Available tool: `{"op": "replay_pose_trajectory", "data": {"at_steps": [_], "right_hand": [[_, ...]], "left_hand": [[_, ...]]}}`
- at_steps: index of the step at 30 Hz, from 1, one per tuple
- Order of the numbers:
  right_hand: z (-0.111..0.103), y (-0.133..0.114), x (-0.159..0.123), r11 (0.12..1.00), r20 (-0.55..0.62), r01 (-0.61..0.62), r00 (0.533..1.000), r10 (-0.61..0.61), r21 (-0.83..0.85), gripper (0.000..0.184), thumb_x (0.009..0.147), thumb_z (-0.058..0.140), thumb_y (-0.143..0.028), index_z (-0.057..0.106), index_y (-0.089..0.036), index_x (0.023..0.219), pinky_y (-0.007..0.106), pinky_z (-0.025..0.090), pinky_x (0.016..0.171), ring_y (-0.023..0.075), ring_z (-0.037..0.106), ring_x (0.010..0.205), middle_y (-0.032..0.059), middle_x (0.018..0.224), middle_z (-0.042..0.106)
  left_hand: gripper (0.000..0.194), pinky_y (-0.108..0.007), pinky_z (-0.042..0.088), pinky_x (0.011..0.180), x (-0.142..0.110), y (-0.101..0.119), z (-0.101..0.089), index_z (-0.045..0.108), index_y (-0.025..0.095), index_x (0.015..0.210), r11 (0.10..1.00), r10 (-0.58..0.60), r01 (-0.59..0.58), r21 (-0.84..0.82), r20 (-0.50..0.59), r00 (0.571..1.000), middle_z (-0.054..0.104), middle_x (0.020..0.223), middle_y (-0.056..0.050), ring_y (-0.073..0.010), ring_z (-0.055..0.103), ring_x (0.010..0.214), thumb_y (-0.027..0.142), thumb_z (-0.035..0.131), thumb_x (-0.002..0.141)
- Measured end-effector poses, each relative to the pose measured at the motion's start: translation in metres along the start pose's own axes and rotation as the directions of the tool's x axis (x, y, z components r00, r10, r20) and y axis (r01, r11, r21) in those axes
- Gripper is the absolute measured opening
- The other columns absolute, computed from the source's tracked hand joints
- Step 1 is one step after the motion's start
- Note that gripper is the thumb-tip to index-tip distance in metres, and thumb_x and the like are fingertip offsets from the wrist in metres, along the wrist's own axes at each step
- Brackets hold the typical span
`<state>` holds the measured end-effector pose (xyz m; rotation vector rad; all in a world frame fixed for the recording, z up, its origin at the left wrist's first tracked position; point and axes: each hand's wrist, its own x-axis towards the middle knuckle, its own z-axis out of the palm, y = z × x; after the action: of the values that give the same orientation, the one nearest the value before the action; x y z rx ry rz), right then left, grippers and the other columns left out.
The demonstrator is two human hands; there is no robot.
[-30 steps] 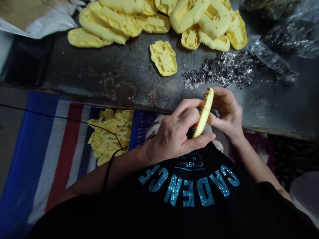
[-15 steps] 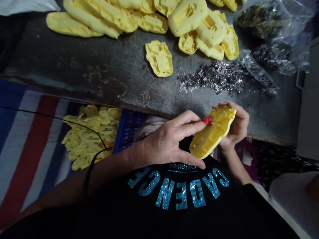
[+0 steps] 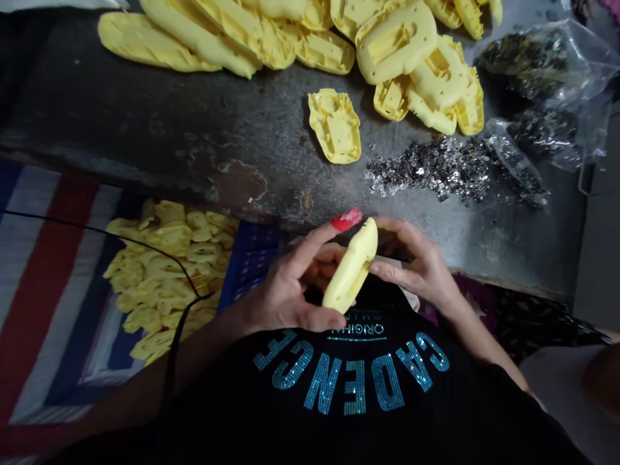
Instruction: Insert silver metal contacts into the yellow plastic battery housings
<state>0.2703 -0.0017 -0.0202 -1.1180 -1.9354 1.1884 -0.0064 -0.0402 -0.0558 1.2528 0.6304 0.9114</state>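
Note:
Between my two hands, in front of my chest, is a yellow plastic shell (image 3: pixel 352 268), tilted and turned edge-on, its smooth outer side mostly in sight. My left hand (image 3: pixel 295 281) grips it from the left, thumb at the lower end and several fingers behind. A red wrap (image 3: pixel 347 219) covers the tip of its index finger, which sticks out past the shell. My right hand (image 3: pixel 416 261) holds the other side, thumb against the edge; its other fingertips are partly hidden. Beyond them, a single yellow shell (image 3: pixel 335 126) lies on the dark table with its hollow side up.
On the dark table (image 3: pixel 194 129) are a heap of small metal clips (image 3: pixel 436 166), plastic bags of metal parts (image 3: pixel 547 61) and piled yellow shells (image 3: pixel 397 42). Lower left, more shells (image 3: pixel 169 271) lie beside a blue crate (image 3: pixel 249 258). A black cable (image 3: pixel 121 237) crosses there.
The shell in my hands has turned from its hollow side to its outer side and moved left. My left index finger has come out of the hollow. The view has shifted slightly.

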Motion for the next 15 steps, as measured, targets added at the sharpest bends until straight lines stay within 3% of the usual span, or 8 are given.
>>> {"op": "replay_pose_trajectory", "data": {"at_steps": [2, 4, 7, 10, 12, 15], "right_hand": [[-0.011, 0.006, 0.016, 0.999, 0.010, 0.024, 1.000, -0.024, -0.046, 0.054, 0.101, 0.085, -0.041, 0.068, -0.030, 0.151, 0.037, 0.067, 0.092, 0.0212, 0.081, 0.108, 0.0068, 0.128, 0.083], [-0.022, 0.020, 0.032, 0.953, -0.154, 0.052, 0.983, -0.102, -0.300, 0.032, 0.105, 0.078, -0.036, 0.079, -0.028, 0.136, 0.039, 0.065, 0.093, 0.0214, 0.079, 0.104, 0.0062, 0.119, 0.083], [-0.031, 0.042, 0.045, 0.715, -0.236, -0.026, 0.952, -0.197, -0.698, 0.020, 0.110, 0.068, -0.029, 0.086, -0.029, 0.119, 0.044, 0.059, 0.092, 0.0243, 0.073, 0.101, 0.0069, 0.111, 0.081], [-0.028, 0.051, 0.040, 0.523, -0.164, -0.018, 0.958, -0.234, -0.852, 0.023, 0.113, 0.064, -0.030, 0.085, -0.033, 0.124, 0.045, 0.053, 0.090, 0.0263, 0.067, 0.100, 0.0066, 0.111, 0.081], [-0.025, 0.051, 0.030, 0.501, -0.114, 0.036, 0.957, -0.266, -0.865, 0.025, 0.114, 0.062, -0.028, 0.084, -0.033, 0.125, 0.044, 0.050, 0.087, 0.0258, 0.065, 0.097, 0.0060, 0.111, 0.081], [-0.023, 0.051, 0.018, 0.572, -0.110, 0.071, 0.955, -0.275, -0.817, 0.026, 0.115, 0.060, -0.025, 0.081, -0.031, 0.128, 0.042, 0.050, 0.087, 0.0247, 0.065, 0.096, 0.0067, 0.111, 0.080]], "left_hand": [[0.101, -0.040, 0.079, 0.075, -0.009, -0.004, -0.008, 0.041, 0.050, 0.177, 0.989, 0.008, -0.003, -0.150, 0.032, 0.999, 0.076, 0.151, -0.012, -0.0300, 0.089, 0.094, 0.044, 0.092, 0.090], [0.091, -0.039, 0.079, 0.074, -0.013, -0.005, -0.014, 0.047, 0.046, 0.176, 0.965, 0.052, -0.050, -0.259, 0.000, 0.999, 0.071, 0.162, -0.013, -0.0293, 0.089, 0.089, 0.039, 0.088, 0.094], [0.078, -0.036, 0.079, 0.072, -0.013, -0.004, -0.018, 0.052, 0.042, 0.174, 0.933, 0.068, -0.106, -0.343, -0.121, 0.990, 0.053, 0.180, -0.011, -0.0248, 0.089, 0.085, 0.045, 0.080, 0.101], [0.071, -0.033, 0.077, 0.070, -0.010, -0.003, -0.019, 0.057, 0.038, 0.171, 0.909, 0.031, -0.112, -0.401, -0.203, 0.979, 0.043, 0.187, -0.011, -0.0222, 0.088, 0.088, 0.058, 0.074, 0.105], [0.071, -0.033, 0.077, 0.068, -0.007, -0.004, -0.018, 0.059, 0.036, 0.170, 0.905, 0.036, -0.128, -0.405, -0.226, 0.973, 0.040, 0.188, -0.011, -0.0217, 0.087, 0.089, 0.062, 0.071, 0.105], [0.072, -0.035, 0.076, 0.066, -0.003, -0.005, -0.015, 0.059, 0.034, 0.170, 0.918, 0.040, -0.135, -0.374, -0.250, 0.967, 0.041, 0.188, -0.011, -0.0216, 0.086, 0.087, 0.064, 0.068, 0.106]]}}
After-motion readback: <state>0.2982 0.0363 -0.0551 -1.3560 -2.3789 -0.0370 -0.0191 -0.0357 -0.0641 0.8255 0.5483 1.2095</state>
